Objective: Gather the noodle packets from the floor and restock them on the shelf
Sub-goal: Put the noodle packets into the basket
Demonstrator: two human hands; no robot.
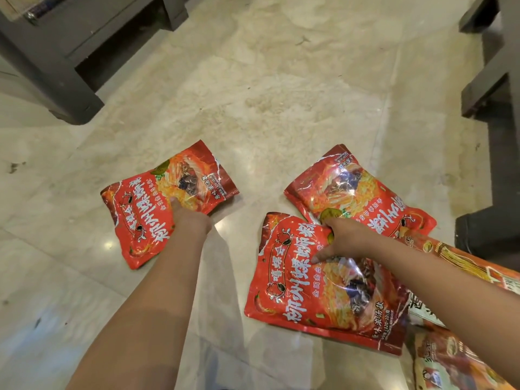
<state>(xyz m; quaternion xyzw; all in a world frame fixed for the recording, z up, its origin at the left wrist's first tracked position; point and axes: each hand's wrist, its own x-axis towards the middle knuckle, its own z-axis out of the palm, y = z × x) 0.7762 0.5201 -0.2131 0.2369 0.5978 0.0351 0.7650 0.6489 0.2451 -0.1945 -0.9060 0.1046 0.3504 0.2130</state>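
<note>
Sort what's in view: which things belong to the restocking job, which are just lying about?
Job: left packet, far right packet, near right packet, orange packets by the right arm, left hand, right hand.
Lying about: grey cabinet base, dark stand.

I'm seeing a shop aisle: identical red noodle packets on a polished tile floor between dark shelf bases.

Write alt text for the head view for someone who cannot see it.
Bare hands gather red noodle packets from a pale floor: the left hand holds one packet, the right hand grips a nearer packet overlapping a third packet.
</note>
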